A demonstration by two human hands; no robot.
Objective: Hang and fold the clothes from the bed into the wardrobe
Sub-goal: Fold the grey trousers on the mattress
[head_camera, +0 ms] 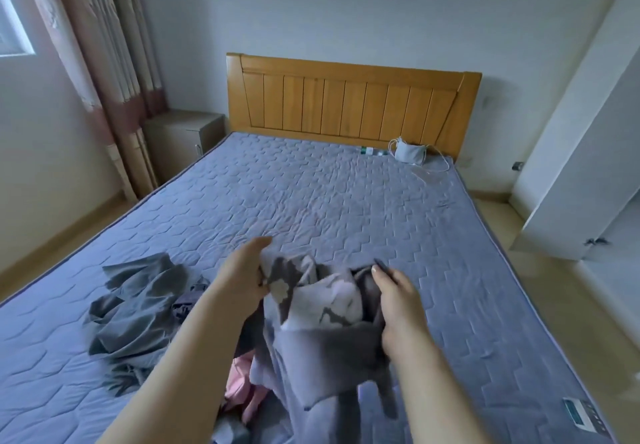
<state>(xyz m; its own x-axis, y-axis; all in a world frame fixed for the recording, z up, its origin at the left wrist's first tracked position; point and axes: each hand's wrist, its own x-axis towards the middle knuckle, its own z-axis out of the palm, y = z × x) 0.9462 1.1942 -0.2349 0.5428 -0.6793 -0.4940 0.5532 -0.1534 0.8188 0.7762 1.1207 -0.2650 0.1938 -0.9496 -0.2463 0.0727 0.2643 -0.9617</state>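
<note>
Over quilted mattress [311,194], left hand [244,279] and right hand [394,300] grip patterned garment [322,305]; label [581,414] unreadable.

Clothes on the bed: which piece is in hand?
The grey-and-white patterned garment, held by left hand and right hand; the plain grey heap lies apart.

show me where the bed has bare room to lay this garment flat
The widest bare patch of mattress runs from the held patterned garment up to the mask by the headboard. The strip right of it is free. Crowded: near left, grey pile and pink garment.
</note>
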